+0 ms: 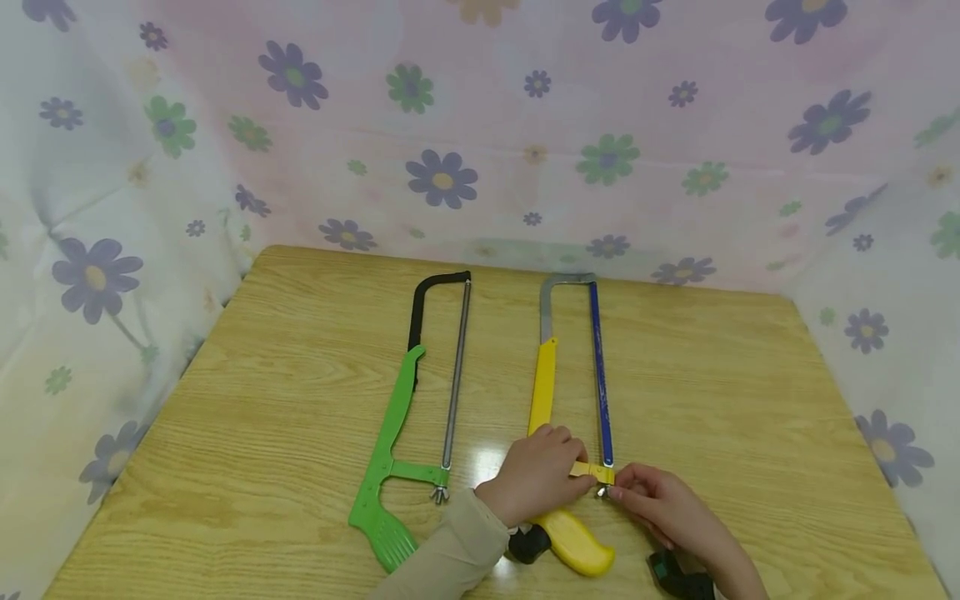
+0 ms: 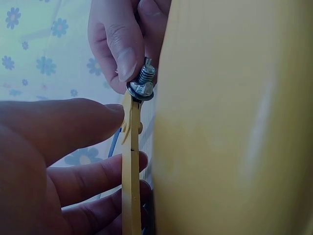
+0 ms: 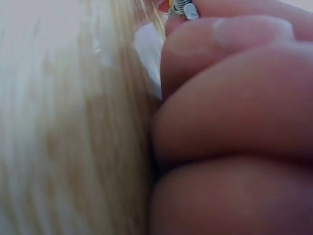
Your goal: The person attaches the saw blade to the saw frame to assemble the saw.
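A hacksaw with a yellow handle (image 1: 576, 542), a grey front frame and a blue blade (image 1: 602, 375) lies on the table. My left hand (image 1: 536, 475) grips its yellow crossbar (image 2: 131, 161), thumb on one side and fingers curled behind. At the crossbar's end, my right hand (image 1: 671, 504) pinches the silver wing nut (image 1: 603, 492) between thumb and fingers. The left wrist view shows the threaded bolt (image 2: 147, 74) sticking out beside the right thumb. In the right wrist view, curled fingers (image 3: 234, 103) cover most of the nut, and only a bit of the bolt (image 3: 183, 7) shows.
A second hacksaw, with a green handle (image 1: 386, 442), black front frame and grey blade (image 1: 457, 375), lies to the left on the wooden table (image 1: 285, 400). Its own wing nut (image 1: 439, 494) is at the near end. Flowered cloth (image 1: 495, 117) hangs behind and at both sides.
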Tool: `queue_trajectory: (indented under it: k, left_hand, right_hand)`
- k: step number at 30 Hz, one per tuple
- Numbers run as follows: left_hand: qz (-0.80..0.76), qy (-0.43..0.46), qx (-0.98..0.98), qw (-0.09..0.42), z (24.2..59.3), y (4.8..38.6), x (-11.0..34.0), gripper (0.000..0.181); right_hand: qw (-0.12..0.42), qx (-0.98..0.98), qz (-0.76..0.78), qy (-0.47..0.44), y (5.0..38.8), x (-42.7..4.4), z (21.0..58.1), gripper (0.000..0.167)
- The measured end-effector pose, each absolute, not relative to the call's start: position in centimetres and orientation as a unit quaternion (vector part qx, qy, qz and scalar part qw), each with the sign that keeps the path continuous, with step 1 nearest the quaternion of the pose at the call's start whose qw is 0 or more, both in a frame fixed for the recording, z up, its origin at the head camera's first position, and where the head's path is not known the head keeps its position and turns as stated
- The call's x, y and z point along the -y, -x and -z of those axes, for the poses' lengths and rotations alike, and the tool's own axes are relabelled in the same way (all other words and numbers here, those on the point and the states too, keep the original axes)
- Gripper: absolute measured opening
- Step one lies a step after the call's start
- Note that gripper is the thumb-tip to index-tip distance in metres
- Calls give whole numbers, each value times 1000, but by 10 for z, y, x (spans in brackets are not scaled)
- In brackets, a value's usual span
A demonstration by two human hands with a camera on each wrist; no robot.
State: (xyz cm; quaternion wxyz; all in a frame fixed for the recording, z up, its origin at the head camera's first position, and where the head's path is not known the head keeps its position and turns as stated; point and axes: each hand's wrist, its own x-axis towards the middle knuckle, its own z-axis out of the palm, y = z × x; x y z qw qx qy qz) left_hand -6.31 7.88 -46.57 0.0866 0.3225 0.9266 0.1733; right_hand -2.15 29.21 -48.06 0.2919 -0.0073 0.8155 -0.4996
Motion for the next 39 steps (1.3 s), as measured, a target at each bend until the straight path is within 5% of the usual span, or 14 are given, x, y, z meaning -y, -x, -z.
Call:
queue_trajectory:
  k: [39]
  left_hand:
    - [-169, -327, -926, 79, 467, 63, -78, 28]
  right_hand:
    - [314, -802, 508, 11, 23, -295, 478, 42]
